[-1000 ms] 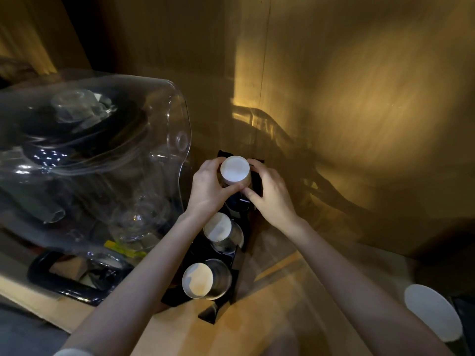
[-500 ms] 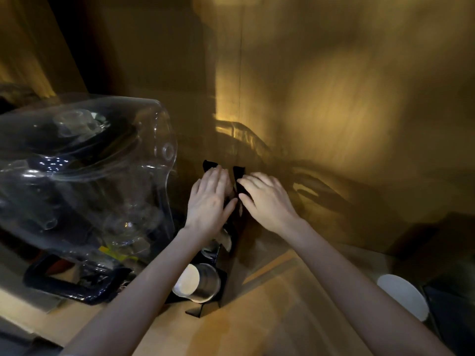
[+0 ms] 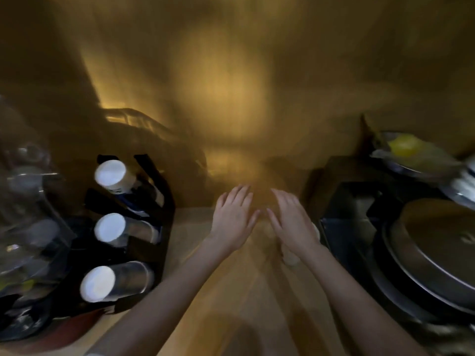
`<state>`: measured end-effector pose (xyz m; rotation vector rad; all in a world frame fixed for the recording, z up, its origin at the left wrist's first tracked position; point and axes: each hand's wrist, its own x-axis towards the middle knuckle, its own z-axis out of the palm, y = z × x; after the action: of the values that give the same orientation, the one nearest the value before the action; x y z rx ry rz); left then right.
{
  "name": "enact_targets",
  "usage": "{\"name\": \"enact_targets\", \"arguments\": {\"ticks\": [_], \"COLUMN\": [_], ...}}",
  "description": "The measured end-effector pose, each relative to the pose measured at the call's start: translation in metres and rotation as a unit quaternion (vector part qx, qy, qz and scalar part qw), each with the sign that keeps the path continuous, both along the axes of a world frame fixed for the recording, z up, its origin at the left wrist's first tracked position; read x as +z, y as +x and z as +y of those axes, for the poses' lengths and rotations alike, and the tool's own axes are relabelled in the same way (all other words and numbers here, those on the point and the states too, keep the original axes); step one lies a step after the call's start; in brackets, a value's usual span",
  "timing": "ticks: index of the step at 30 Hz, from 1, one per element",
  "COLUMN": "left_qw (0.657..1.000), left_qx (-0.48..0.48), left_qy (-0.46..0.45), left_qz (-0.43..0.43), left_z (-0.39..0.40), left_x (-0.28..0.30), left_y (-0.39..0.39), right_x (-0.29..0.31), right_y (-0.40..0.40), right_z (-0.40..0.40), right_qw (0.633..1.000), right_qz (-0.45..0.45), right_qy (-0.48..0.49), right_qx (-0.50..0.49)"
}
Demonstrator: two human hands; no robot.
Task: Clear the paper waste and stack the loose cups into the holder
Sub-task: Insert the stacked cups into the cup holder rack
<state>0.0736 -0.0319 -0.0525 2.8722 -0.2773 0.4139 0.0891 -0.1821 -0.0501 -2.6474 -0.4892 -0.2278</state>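
- Black tiered cup holder [image 3: 156, 214] at the wooden bench's [image 3: 205, 278] left edge carries three white-based cup stacks [image 3: 110, 228].
- Left hand [image 3: 232, 219] and right hand [image 3: 290, 222] hover flat, fingers spread, empty, mid-bench; bare wood between holder and dark pans [image 3: 424, 253].

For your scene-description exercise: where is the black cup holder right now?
In the head view, the black cup holder stands at the left on the wooden counter, left of the left hand, holding three cup stacks.
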Motion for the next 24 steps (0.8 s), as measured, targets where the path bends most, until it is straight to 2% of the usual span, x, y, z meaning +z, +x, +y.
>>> {"name": "enact_targets", "arguments": {"ticks": [3,6,10,12,15,18,19,20,22,24], "left_qw": [0.994,0.971,0.907,0.872,0.799,0.744,0.715,0.671,0.554,0.461], "left_qx": [-0.003,0.02,0.067,0.08,0.101,0.117,0.129,0.145,0.168,0.158], "left_qy": [-0.04,-0.099,-0.221,-0.3,-0.423,-0.489,-0.516,-0.552,-0.626,-0.679], "left_qz": [0.105,0.217,0.351,0.379,0.415,0.441,0.453,0.474,0.523,0.548], "left_z": [-0.035,-0.061,-0.081,-0.085,-0.089,-0.084,-0.08,-0.075,-0.06,-0.04], "left_x": [-0.022,-0.041,-0.063,-0.068,-0.068,-0.063,-0.061,-0.057,-0.052,-0.048], "left_y": [0.011,0.018,0.021,0.02,0.017,0.013,0.011,0.008,0.003,-0.002], "right_x": [-0.017,-0.035,-0.061,-0.069,-0.074,-0.073,-0.071,-0.068,-0.059,-0.05], "right_y": [-0.007,-0.01,-0.009,-0.007,-0.005,-0.006,-0.007,-0.009,-0.015,-0.026], "right_z": [-0.038,-0.065,-0.08,-0.081,-0.081,-0.078,-0.076,-0.073,-0.065,-0.054], "right_qw": [0.995,0.983,0.948,0.924,0.886,0.874,0.875,0.879,0.883,0.879], "right_qz": [0.057,0.101,0.188,0.231,0.28,0.283,0.274,0.259,0.224,0.195], "right_qy": [0.024,0.049,0.106,0.15,0.239,0.284,0.294,0.306,0.335,0.384], "right_qx": [-0.077,-0.147,-0.235,-0.265,-0.281,-0.275,-0.268,-0.259,-0.242,-0.206]}}
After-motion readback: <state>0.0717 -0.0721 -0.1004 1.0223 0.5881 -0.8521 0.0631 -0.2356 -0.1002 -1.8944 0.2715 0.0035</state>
